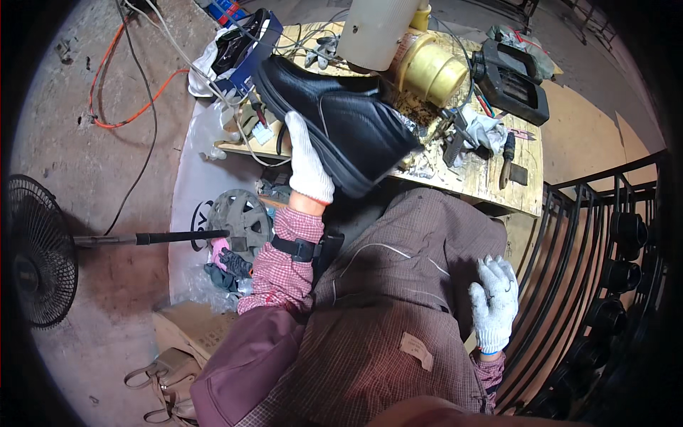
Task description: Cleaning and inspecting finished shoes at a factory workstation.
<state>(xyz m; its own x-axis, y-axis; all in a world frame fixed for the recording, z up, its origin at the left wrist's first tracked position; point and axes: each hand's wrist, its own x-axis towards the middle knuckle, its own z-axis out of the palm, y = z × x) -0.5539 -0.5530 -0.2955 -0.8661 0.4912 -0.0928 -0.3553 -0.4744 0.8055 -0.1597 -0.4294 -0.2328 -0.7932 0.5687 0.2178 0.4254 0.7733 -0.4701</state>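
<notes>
A black leather ankle boot (334, 117) is held up over the front of the workbench, tilted with its sole toward the lower left. Wrapped round the sole edge is my left hand (307, 160), in a white knit glove; its far fingers are hidden behind the boot. My right hand (494, 297), gloved as well, lies by my right thigh with the fingers loosely stretched and nothing in them. Just beyond the boot stand a whitish cylinder (376, 32) and a yellow round plastic part (430, 69).
On the wooden workbench (526, 186) lie a scraper (509, 171), crumpled white cloth (486, 132) and a black plastic tray (509, 85). A black metal rack (569, 213) stands at the right. To the left are a fan (39, 252), an orange cable (112, 125) and a cardboard box (196, 324).
</notes>
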